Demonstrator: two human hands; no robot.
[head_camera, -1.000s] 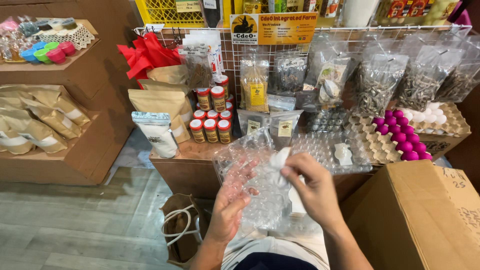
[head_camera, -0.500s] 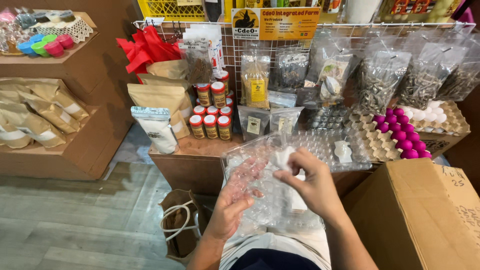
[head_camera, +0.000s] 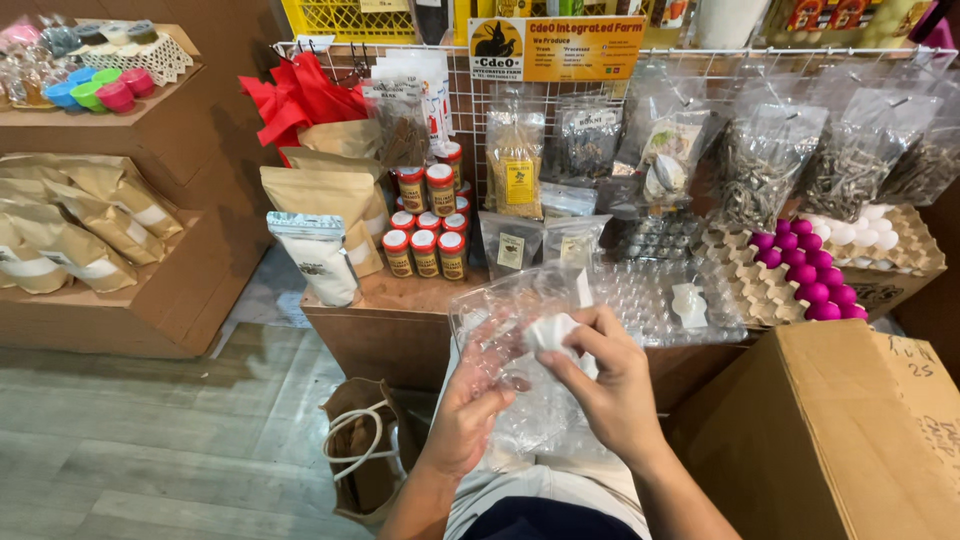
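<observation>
Over your lap, in front of the wooden counter (head_camera: 400, 300), you hold a clear plastic egg tray (head_camera: 510, 330) between both hands. Your left hand (head_camera: 470, 415) grips its lower edge from beneath, fingers curled around the plastic. Your right hand (head_camera: 610, 385) pinches a small white piece (head_camera: 553, 332) against the tray's upper part with thumb and fingertips. More clear trays (head_camera: 650, 300) lie on the counter just behind, beside pulp trays with pink eggs (head_camera: 800, 270). A cardboard box (head_camera: 830, 430) stands at your right, and a brown paper bag (head_camera: 365, 450) sits on the floor at your left
</observation>
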